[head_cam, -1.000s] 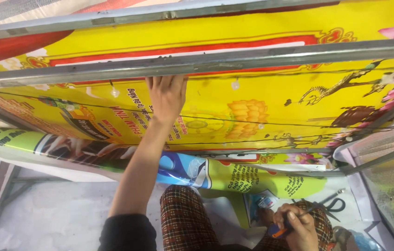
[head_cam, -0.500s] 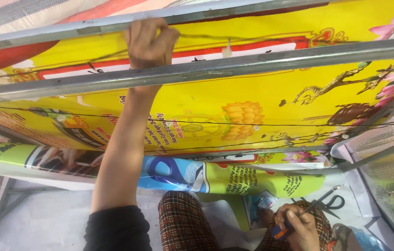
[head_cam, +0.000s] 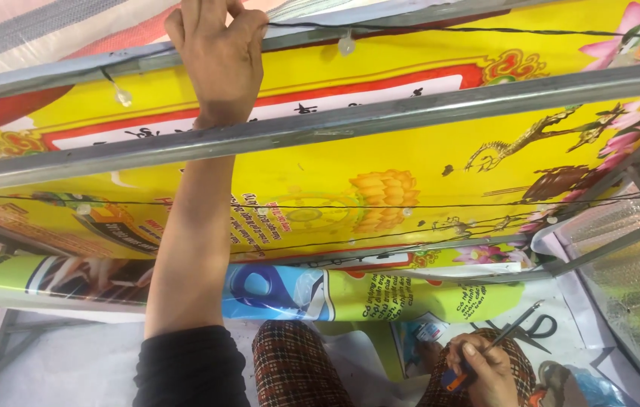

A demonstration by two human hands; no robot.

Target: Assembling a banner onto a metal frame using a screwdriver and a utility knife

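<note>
At the far left, grey metal bars [head_cam: 48,162] run across the view in front of a big yellow banner [head_cam: 410,158] with red borders, flower pictures and print. A thin black wire [head_cam: 425,30] with small clear bulbs [head_cam: 346,45] is strung along the upper bar, and another bulb [head_cam: 122,94] hangs at the left.

The left hand [head_cam: 218,56] is stretched up and far away, behind the nearer bar. Its fingers are curled closed at the top bar, where the wire runs. Whether they pinch the wire itself or only the bar cannot be told. The bare forearm drops down to a black sleeve [head_cam: 184,369] at the near edge.

Below the yellow banner a second banner [head_cam: 380,294] shows in green and blue with a picture of scissors.

Near the bottom centre are legs in checked trousers [head_cam: 290,369].

At the near right, the right hand [head_cam: 482,369] rests low by the knee. Its fingers are closed around pliers [head_cam: 486,354] with orange handles, and the thin tip points up and to the right.

A shiny, netted sheet [head_cam: 636,294] fills the right edge.
</note>
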